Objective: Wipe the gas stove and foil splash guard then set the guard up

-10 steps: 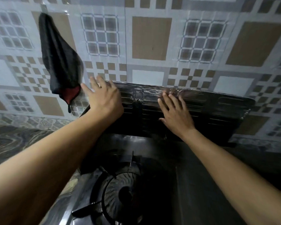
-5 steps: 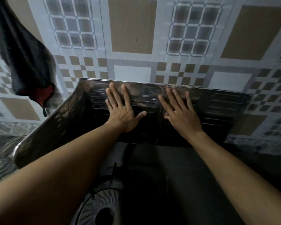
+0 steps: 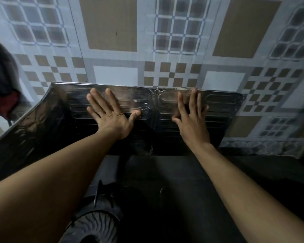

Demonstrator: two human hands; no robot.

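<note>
The foil splash guard stands upright against the tiled wall behind the gas stove. It is a dark, shiny ribbed sheet, and its left wing folds forward along the stove's side. My left hand lies flat on the back panel with its fingers spread. My right hand presses flat on the panel to the right of the centre fold. Neither hand holds anything. A round burner shows at the bottom, partly behind my left forearm.
A dark cloth with a red patch hangs on the wall at the far left edge. The patterned tile wall fills the background. A marbled counter strip runs to the right of the guard.
My left hand slid from the guard's left corner toward the middle of the back panel. The view came closer and shifted right, so the hanging cloth sits at the left edge.
</note>
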